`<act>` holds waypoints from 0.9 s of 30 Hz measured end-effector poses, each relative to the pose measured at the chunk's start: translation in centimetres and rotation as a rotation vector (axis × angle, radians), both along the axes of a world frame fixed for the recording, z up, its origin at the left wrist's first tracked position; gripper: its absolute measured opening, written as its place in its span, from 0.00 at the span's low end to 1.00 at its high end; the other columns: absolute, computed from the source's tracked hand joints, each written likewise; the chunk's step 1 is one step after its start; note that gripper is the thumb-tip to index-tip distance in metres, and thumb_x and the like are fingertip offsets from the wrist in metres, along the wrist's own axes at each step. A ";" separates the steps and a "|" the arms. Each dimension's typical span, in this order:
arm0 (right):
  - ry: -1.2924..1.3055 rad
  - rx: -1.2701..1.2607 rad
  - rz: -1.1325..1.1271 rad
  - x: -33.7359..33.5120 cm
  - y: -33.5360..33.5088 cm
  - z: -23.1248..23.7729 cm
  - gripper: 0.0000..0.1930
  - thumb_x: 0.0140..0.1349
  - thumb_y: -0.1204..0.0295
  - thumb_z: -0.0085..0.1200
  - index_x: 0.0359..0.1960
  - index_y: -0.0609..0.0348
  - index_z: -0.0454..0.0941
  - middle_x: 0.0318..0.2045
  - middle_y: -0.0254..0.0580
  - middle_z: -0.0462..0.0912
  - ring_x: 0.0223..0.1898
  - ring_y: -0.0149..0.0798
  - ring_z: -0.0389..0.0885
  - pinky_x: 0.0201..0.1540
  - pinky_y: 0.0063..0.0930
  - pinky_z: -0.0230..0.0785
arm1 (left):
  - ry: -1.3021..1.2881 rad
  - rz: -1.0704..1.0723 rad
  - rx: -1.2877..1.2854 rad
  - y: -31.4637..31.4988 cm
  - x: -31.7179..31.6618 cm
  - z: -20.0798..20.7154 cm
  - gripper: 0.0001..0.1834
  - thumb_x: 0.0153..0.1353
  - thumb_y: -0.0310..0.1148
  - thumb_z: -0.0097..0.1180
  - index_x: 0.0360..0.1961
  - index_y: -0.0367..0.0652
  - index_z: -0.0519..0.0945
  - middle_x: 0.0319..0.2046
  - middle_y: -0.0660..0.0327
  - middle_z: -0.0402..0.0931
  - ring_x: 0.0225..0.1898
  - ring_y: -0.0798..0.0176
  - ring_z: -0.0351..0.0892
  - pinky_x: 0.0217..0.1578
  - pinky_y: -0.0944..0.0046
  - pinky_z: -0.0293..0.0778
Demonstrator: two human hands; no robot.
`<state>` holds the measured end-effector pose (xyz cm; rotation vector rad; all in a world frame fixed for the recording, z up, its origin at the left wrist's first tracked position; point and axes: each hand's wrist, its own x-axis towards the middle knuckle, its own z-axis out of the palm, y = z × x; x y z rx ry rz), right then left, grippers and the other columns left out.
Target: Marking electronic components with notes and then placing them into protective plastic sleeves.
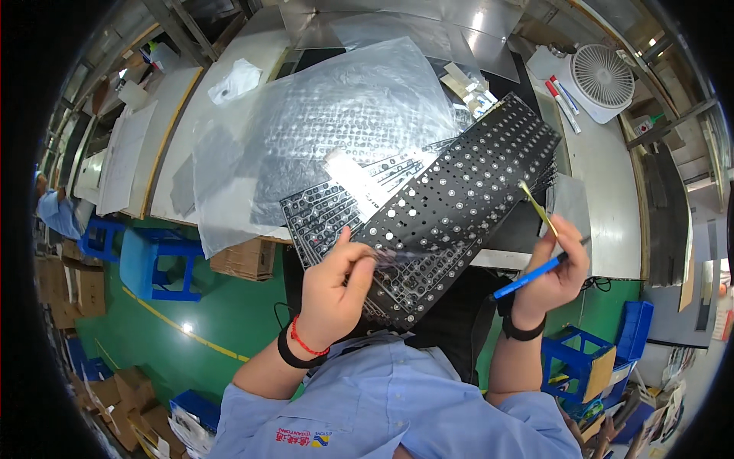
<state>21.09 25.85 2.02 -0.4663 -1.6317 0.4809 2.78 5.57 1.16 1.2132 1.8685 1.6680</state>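
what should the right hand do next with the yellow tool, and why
Probably press the tip of the yellow tool gently to the black panel: the right hand holds it aimed at the dotted face, though contact is unclear.

Below centre, the left hand (336,287) hides part of the black sheets (465,191); the frame's lower edge cuts off the wearer's blue shirt (367,405).
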 end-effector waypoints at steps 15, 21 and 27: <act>-0.531 -0.086 -0.018 0.7 -2.4 -2.3 0.18 0.37 0.73 0.72 0.31 0.57 0.77 0.42 0.46 0.84 0.51 0.50 0.79 0.47 0.39 0.68 | 0.466 -0.241 -0.153 -0.5 -0.1 1.4 0.07 0.47 0.27 0.60 0.31 0.43 0.80 0.41 0.62 0.83 0.54 0.53 0.78 0.67 0.38 0.45; -0.637 0.006 -0.046 0.5 -2.3 -1.7 0.15 0.43 0.73 0.69 0.32 0.57 0.77 0.42 0.46 0.85 0.50 0.51 0.80 0.48 0.39 0.69 | 0.288 -0.087 -0.129 -0.7 0.2 0.8 0.07 0.50 0.21 0.56 0.32 0.42 0.79 0.42 0.61 0.83 0.55 0.51 0.76 0.66 0.41 0.51; -0.634 0.043 -0.068 1.0 -2.4 -2.3 0.13 0.46 0.71 0.67 0.32 0.57 0.77 0.43 0.47 0.84 0.50 0.52 0.79 0.50 0.41 0.68 | 0.528 -0.106 -0.216 -0.6 -0.5 1.3 0.09 0.49 0.18 0.53 0.32 0.41 0.79 0.46 0.58 0.81 0.58 0.46 0.73 0.65 0.38 0.50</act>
